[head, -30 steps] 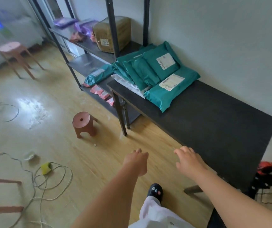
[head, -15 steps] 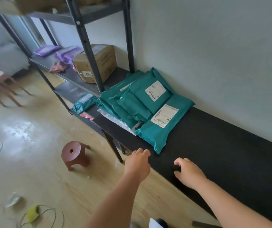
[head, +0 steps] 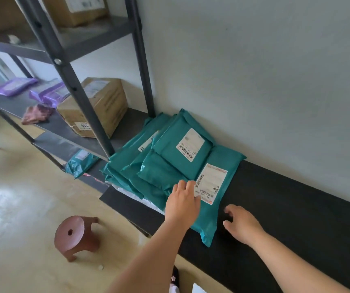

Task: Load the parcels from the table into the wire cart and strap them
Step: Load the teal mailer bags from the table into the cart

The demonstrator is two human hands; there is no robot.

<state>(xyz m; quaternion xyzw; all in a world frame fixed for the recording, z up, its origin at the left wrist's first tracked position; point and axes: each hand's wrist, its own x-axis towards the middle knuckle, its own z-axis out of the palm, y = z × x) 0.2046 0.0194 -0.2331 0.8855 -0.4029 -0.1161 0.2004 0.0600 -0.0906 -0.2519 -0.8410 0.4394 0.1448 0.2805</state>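
Note:
Several teal plastic parcels [head: 176,157] lie stacked at the left end of the long black table [head: 296,212] against the wall. The nearest one, a long teal parcel with a white label [head: 216,199], lies closest to me. My left hand [head: 182,203] hovers over or rests on the near left part of that parcel, fingers straight and spread. My right hand [head: 241,223] is over the table just right of the parcel's near end, fingers loosely curled and holding nothing. The wire cart is out of view.
A dark metal shelf rack [head: 68,77] stands left of the table with a cardboard box [head: 98,106], purple bags [head: 49,94] and another teal parcel [head: 81,162] on a lower shelf. A small brown stool [head: 74,235] stands on the wooden floor.
I have moved closer to the table. Both hands have reached forward from the table's front edge to the nearest teal parcel; the left now sits over it, the right beside it.

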